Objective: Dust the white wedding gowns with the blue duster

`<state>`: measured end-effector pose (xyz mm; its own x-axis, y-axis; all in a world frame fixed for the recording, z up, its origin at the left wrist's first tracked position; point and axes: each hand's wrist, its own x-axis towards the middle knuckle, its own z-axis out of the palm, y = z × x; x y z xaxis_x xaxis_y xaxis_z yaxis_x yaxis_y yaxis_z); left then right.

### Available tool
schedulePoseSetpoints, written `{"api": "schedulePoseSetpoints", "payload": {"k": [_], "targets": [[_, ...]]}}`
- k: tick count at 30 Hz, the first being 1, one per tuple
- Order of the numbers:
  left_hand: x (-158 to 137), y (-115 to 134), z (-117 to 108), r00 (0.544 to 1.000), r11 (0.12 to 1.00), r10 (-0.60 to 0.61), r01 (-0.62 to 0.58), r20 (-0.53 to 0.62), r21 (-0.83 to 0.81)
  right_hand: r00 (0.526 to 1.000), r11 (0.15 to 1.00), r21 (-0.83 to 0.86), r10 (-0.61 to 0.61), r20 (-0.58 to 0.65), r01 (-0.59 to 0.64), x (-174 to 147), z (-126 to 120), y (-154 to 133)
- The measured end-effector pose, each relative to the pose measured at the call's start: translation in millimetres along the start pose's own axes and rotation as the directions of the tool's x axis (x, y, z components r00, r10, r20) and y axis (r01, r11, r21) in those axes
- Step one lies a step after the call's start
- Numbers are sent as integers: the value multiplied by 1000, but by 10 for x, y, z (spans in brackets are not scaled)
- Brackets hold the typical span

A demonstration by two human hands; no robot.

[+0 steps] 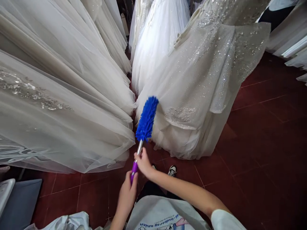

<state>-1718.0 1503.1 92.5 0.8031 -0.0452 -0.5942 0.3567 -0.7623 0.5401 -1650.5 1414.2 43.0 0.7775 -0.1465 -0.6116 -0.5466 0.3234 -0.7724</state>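
A duster (146,118) with a fluffy blue head, a silver shaft and a purple handle points up and away from me. My left hand (128,188) is closed round the lower end of the purple handle. Higher up, my right hand (143,162) grips the duster where the handle meets the metal shaft. The blue head is in front of a sparkling white gown (189,86); whether it touches the fabric I cannot tell. Left of the duster hang the wide tulle skirts of more white gowns (79,86).
Another white gown (160,35) hangs farther back, with more pale dresses (291,41) at the far right. Dark red tiles (261,153) cover the floor. A grey flat panel (24,201) and crumpled white cloth (69,221) lie at the lower left. My shoe (172,170) shows below the gowns.
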Motion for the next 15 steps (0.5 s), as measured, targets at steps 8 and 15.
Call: {"api": "schedulePoseSetpoints", "payload": {"k": [8, 15], "targets": [[661, 1674, 806, 612, 673, 736, -621, 288, -402, 709, 644, -642, -672, -213, 416, -56, -1985, -1577], [1295, 2369, 1507, 892, 637, 344, 9, 294, -771, 803, 190, -975, -561, -202, -113, -182, -3395, -1181]]}}
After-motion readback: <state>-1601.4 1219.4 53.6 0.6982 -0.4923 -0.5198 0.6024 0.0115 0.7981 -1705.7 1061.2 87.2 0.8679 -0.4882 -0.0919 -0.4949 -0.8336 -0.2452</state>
